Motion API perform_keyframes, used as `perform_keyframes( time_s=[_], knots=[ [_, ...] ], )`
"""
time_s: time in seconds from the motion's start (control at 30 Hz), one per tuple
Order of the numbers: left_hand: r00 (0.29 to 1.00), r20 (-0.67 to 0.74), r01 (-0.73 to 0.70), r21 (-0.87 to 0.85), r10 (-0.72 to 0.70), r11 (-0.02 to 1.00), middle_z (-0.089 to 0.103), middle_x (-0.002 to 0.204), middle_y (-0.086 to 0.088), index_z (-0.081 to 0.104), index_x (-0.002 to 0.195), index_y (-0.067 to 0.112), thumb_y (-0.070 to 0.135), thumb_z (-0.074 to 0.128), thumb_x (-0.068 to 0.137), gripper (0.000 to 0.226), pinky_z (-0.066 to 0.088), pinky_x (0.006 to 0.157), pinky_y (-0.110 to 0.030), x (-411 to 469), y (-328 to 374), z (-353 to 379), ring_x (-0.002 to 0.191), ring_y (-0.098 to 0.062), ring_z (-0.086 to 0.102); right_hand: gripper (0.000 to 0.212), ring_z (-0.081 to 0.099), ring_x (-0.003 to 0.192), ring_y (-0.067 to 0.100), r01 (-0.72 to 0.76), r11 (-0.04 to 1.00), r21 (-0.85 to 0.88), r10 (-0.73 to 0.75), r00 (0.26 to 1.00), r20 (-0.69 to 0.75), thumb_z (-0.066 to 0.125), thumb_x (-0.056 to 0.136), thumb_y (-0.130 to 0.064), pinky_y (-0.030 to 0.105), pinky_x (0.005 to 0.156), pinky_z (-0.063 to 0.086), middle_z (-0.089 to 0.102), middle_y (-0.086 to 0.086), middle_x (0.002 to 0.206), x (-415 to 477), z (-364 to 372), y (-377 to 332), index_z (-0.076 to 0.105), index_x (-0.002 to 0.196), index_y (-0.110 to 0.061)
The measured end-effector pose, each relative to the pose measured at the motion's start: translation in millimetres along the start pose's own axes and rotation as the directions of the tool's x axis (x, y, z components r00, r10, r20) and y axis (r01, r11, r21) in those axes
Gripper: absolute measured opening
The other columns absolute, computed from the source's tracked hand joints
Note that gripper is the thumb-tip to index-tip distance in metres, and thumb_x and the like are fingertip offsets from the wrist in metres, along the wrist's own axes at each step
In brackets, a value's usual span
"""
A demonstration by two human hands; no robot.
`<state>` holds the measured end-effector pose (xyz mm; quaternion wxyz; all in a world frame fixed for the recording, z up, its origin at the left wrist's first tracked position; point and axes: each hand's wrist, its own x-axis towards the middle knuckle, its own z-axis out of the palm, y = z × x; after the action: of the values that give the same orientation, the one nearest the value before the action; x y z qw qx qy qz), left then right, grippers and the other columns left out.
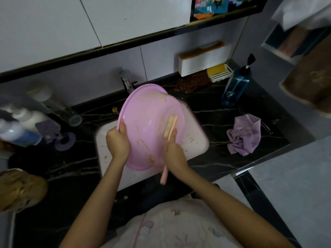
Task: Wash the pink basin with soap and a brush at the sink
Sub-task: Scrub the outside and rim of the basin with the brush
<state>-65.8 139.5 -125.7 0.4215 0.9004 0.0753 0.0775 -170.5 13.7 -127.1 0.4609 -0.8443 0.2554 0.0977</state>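
A: Two hands above the sink [197,140]?
B: Yes. The left hand [117,140] grips the tilted pink basin [146,122] by its rim; the right hand [174,154] curls its fingers round the brush [170,127], bristles against the basin.
A: Writing?
B: Right of the sink, the blue bottle [234,88]: label unreadable.

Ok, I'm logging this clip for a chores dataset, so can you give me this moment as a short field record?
pink basin: tilted over the white sink, brownish smears on it
left hand: grips the basin's rim
right hand: holds the pink brush, bristles against the basin
counter: blue pump bottle and crumpled purple cloth right of the sink
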Motion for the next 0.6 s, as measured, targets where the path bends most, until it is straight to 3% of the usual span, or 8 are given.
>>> perform_keyframes(
  time_s=[0.1, 0.2, 0.3, 0.37, 0.43, 0.53, 0.6],
  knots=[
    [1.0, 0.016, -0.001, -0.003, 0.001, 1.0, 0.037, 0.048, -0.003, 0.038, 0.052, 0.005, 0.035, 0.039, 0.099, 0.056, 0.023, 0.044, -0.028, -3, 1, 0, 0.046, -0.014, 0.033, 0.067, 0.053, 0.064, 0.021, -0.053, 0.993, 0.105, 0.065, 0.992, -0.112, 0.03, 0.099, -0.015, 0.03, 0.057, 0.04, 0.054, 0.007, 0.073, 34, -20, -20, -0.014, 0.149, -0.01],
    [1.0, -0.012, 0.004, 0.023, -0.004, 1.0, 0.041, 0.053, -0.01, 0.04, 0.054, 0.001, 0.032, 0.04, 0.1, 0.055, 0.019, 0.049, -0.034, -1, -1, -4, 0.053, -0.022, 0.038, 0.068, 0.058, 0.082, 0.027, 0.043, 0.991, 0.127, -0.041, 0.999, -0.018, 0.033, 0.099, -0.016, 0.034, 0.073, 0.044, 0.057, 0.014, 0.091, -8, -1, -30, -0.013, 0.149, -0.012],
    [1.0, -0.017, 0.01, 0.011, -0.01, 1.0, 0.036, 0.05, -0.006, 0.039, 0.055, 0.001, 0.029, 0.04, 0.1, 0.053, 0.02, 0.045, -0.031, 1, -2, -6, 0.051, -0.019, 0.035, 0.074, 0.055, 0.084, 0.022, 0.039, 0.994, 0.107, -0.049, 0.994, 0.097, 0.035, 0.099, -0.018, 0.033, 0.079, 0.044, 0.06, 0.016, 0.104, -30, 9, -12, -0.021, 0.148, -0.017],
    [1.0, -0.007, -0.016, 0.009, 0.016, 1.0, 0.031, 0.047, -0.002, 0.031, 0.048, 0.007, 0.027, 0.04, 0.1, 0.057, 0.021, 0.04, -0.019, 1, -1, -8, 0.046, -0.014, 0.029, 0.069, 0.056, 0.086, 0.027, -0.046, 0.997, 0.067, 0.046, 0.999, 0.003, 0.03, 0.101, -0.02, 0.035, 0.078, 0.043, 0.06, 0.02, 0.11, 6, 2, 0, -0.019, 0.148, -0.015],
    [0.999, 0.006, -0.034, 0.006, 0.034, 0.999, 0.03, 0.047, -0.001, 0.027, 0.046, 0.014, 0.026, 0.04, 0.101, 0.057, 0.025, 0.04, -0.016, -1, -1, -8, 0.045, -0.009, 0.027, 0.064, 0.06, 0.093, 0.034, -0.152, 0.982, 0.113, 0.159, 0.985, -0.059, 0.029, 0.101, -0.019, 0.038, 0.079, 0.045, 0.061, 0.021, 0.108, 43, -17, 1, -0.01, 0.15, -0.011],
    [1.0, 0.0, -0.022, -0.006, 0.022, 1.0, 0.031, 0.047, -0.001, 0.027, 0.046, 0.015, 0.027, 0.04, 0.101, 0.057, 0.028, 0.041, -0.013, -3, 0, -9, 0.046, -0.009, 0.028, 0.053, 0.059, 0.095, 0.032, -0.28, 0.94, 0.195, 0.286, 0.958, 0.0, 0.032, 0.1, -0.025, 0.039, 0.087, 0.048, 0.057, 0.019, 0.113, 53, -23, 1, 0.013, 0.147, -0.012],
    [1.0, -0.002, -0.022, -0.004, 0.022, 1.0, 0.03, 0.047, -0.001, 0.027, 0.046, 0.015, 0.026, 0.04, 0.1, 0.058, 0.027, 0.04, -0.013, -1, 0, -9, 0.046, -0.009, 0.028, 0.056, 0.057, 0.102, 0.033, -0.299, 0.927, 0.226, 0.29, 0.954, 0.073, 0.032, 0.1, -0.025, 0.034, 0.084, 0.046, 0.051, 0.02, 0.123, 18, -14, -7, 0.007, 0.148, -0.011]
  ],
)
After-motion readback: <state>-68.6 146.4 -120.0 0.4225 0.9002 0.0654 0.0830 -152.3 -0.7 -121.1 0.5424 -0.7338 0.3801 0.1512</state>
